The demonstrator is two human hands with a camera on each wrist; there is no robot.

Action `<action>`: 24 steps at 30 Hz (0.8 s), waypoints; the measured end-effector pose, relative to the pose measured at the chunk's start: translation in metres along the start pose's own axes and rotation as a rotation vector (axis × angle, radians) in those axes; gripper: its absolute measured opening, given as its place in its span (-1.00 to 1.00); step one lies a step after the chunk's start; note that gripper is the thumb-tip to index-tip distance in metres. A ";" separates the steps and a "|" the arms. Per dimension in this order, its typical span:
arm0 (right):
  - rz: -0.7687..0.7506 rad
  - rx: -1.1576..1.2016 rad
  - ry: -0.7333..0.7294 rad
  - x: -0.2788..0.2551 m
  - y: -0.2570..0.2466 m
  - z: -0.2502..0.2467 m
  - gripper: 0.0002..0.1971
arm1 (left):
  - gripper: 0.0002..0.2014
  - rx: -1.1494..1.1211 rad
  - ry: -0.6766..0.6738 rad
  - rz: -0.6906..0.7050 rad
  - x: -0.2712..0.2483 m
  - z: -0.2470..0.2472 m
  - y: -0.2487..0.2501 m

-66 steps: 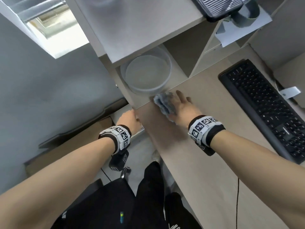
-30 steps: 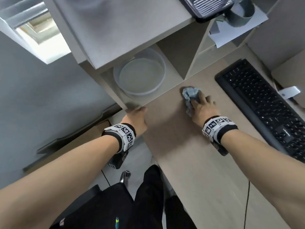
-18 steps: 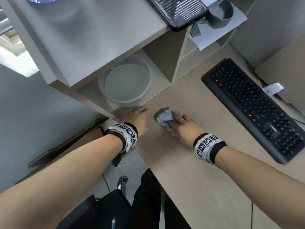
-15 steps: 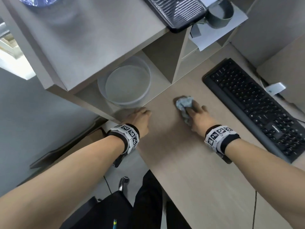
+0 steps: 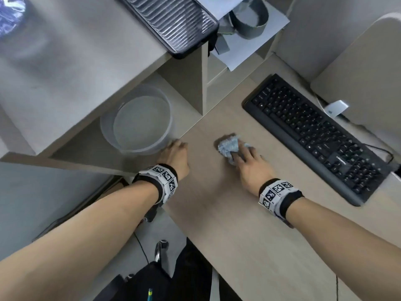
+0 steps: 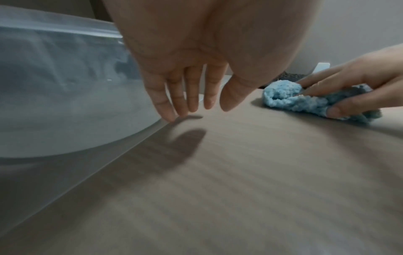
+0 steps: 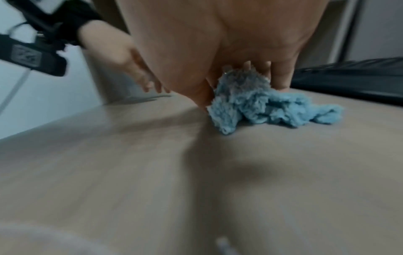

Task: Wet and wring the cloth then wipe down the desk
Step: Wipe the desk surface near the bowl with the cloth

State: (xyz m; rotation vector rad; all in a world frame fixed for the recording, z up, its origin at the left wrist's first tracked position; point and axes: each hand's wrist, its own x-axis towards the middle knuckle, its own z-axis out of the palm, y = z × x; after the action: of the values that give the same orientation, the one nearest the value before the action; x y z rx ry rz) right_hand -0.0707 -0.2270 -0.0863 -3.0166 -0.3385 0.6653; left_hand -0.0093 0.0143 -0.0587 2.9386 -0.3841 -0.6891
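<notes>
Under my right hand [image 5: 249, 168] the cloth [image 5: 227, 146] is showing as shaggy, fuzzy blue pile, bunched and matt. The desk [image 5: 227, 224] is looking like pale wood-grain laminate, smooth with a dull sheen. By my left hand [image 5: 175, 157] the basin [image 5: 108, 135] is reading as cloudy translucent plastic, slightly glossy. Far right, the keyboard [image 5: 314, 133] is appearing as matt black plastic.

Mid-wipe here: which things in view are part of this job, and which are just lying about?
In the job:
- cloth, bunched under the right hand
- desk
- basin with water
- left hand, fingertips on the desk by the basin

Lying about:
- keyboard
- black ridged tray
- tape roll
- papers
</notes>
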 end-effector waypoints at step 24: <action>0.421 0.253 -0.005 0.001 0.025 -0.006 -0.21 | -0.42 -0.036 -0.037 -0.072 0.026 0.007 0.034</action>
State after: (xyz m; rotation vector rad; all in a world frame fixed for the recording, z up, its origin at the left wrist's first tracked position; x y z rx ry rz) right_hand -0.0622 -0.2511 -0.0837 -2.8535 0.3659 0.6741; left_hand 0.0025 -0.0254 -0.0707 2.9221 -0.2676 -0.7514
